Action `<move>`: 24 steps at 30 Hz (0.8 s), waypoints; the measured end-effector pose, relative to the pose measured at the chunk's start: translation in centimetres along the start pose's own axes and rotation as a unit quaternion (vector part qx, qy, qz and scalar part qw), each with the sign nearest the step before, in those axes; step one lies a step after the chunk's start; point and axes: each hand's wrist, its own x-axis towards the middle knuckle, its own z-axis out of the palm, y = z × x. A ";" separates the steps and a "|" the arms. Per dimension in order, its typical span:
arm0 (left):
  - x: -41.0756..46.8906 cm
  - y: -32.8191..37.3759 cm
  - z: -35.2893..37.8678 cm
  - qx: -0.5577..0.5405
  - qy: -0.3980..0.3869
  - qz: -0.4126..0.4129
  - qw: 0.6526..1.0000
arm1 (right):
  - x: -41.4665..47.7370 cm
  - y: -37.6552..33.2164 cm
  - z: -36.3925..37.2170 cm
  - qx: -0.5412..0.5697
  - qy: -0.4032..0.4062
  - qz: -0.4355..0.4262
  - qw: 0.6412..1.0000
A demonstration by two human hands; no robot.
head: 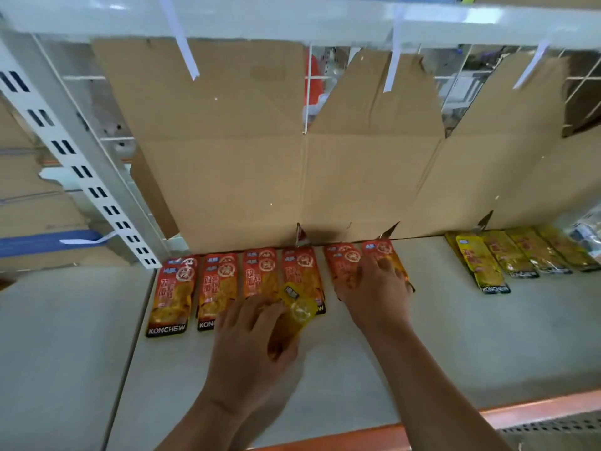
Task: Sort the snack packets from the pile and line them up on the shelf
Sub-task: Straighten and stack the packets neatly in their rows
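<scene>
- Noted red-orange foil snack packets (172,289) lying flat at the back-left of the pale shelf (455,340), long axes running front to back, label tops toward the brown cardboard backing (260,157), black bottom bands toward the shelf's front.
- Saw the left hand (250,346) curled round a small yellow foil packet (297,309), held over the near ends of the red row, tilted, long axis slanting up and to the right.
- Saw the right hand (377,288) spread flat, pressing on the two rightmost red packets (344,257).
- Noted the yellow packet row (520,252) farther right, well apart from the reds, also lying front to back.
- Judged it best to carry the held yellow packet across to that row, turn its label end to the back, lay it parallel and just beside its neighbours, and square the red pair with the flat hand before lifting off.
</scene>
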 end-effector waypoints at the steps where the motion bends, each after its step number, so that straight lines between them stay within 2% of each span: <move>1: 0.0 0.0 0.0 0.002 0.001 0.002 1.000 | 0.0 0.0 0.0 0.000 -0.001 0.000 1.000; 24: 0.1 0.1 0.0 -0.016 0.001 0.011 1.000 | -0.5 -0.7 0.6 -0.025 0.007 -0.006 1.000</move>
